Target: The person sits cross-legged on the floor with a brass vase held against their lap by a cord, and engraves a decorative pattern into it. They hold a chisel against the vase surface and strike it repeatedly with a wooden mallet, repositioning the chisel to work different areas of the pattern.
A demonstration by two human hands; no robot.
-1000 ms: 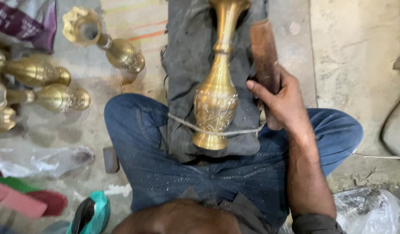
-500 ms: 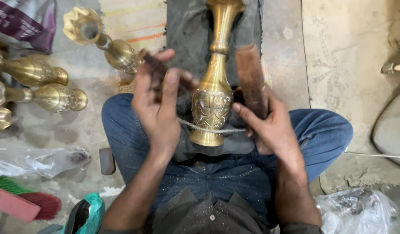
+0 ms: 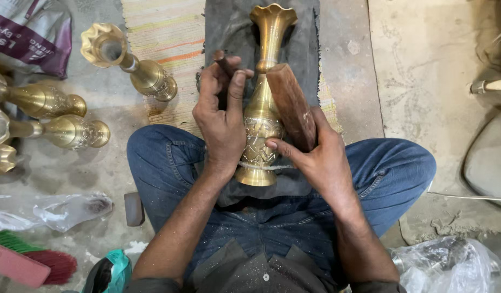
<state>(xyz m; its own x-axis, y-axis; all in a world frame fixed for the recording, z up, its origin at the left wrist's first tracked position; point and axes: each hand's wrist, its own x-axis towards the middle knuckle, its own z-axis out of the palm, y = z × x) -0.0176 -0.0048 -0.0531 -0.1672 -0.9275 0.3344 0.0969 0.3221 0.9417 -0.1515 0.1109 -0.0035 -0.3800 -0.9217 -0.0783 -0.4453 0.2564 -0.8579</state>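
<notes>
Concrete floor point(image 3: 359, 65), striped mat, dark cloth point(image 3: 228, 27) padding our lap. Brass vase point(image 3: 260, 122) lies lengthwise on it, cord-tied at the foot to steady it. Left hand point(image 3: 222, 116) pinches a small dark tool point(image 3: 223, 64) against the neck; right hand point(image 3: 310, 152) clasps a wooden block point(image 3: 291, 103). Finished vases point(image 3: 71, 130) lie left.

left hand point(image 3: 222, 116) clenched, right hand point(image 3: 315, 152) gripping
</notes>
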